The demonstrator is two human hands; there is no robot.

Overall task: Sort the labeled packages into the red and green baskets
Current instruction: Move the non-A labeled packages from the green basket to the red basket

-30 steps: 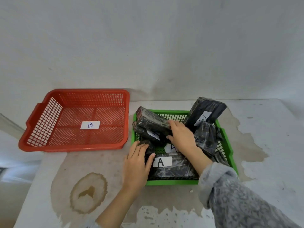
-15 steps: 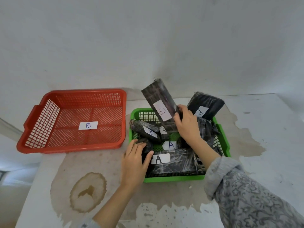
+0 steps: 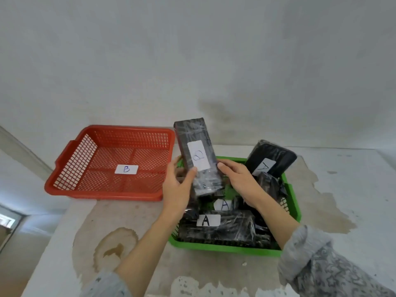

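Package B (image 3: 198, 157): black-wrapped oblong with a white label, held upright and slightly tilted above the far left corner of the green basket (image 3: 291, 202). Left hand (image 3: 177, 189) and right hand (image 3: 240, 181) both closed on its lower half, one per side. Green basket: holds several black packages labelled A (image 3: 216, 226). Red basket (image 3: 111, 163): just left of green basket, contains only a B tag (image 3: 126, 169). Stained table (image 3: 120, 249) beneath both.

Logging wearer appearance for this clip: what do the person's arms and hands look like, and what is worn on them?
Both hands are bare: the left hand and right hand show no gloves, rings or watch. Both forearms are bare too. The right sleeve is grey with a darker swirling print, pushed up; the left sleeve looks alike, barely in view.
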